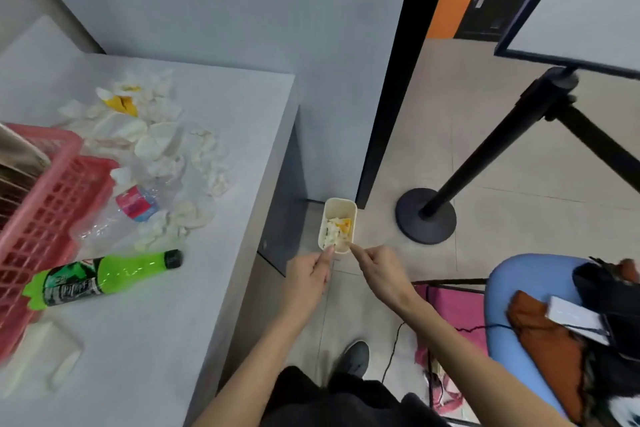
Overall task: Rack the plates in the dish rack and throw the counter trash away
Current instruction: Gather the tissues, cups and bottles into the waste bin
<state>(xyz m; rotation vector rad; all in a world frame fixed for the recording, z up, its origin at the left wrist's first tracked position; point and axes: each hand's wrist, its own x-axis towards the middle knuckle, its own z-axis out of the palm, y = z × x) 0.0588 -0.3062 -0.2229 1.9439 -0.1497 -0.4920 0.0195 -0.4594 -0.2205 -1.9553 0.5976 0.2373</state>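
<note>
Few scraps in small beige bin point(337, 218), on floor at frame centre, just beside counter point(156, 340) corner. My left hand point(308, 276) and right hand point(379, 270) at near rim, fingers curled; pinching scrap or not, cannot tell. Risks: narrow mouth, so tissue may miss; nudge may tip bin; tissue pile point(156, 146) and green bottle point(104, 276), frame left, likely overfill it.

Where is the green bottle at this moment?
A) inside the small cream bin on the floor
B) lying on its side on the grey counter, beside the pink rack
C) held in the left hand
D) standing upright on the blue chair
B: the green bottle lies on its side on the grey counter, its base end next to the pink rack.
</note>
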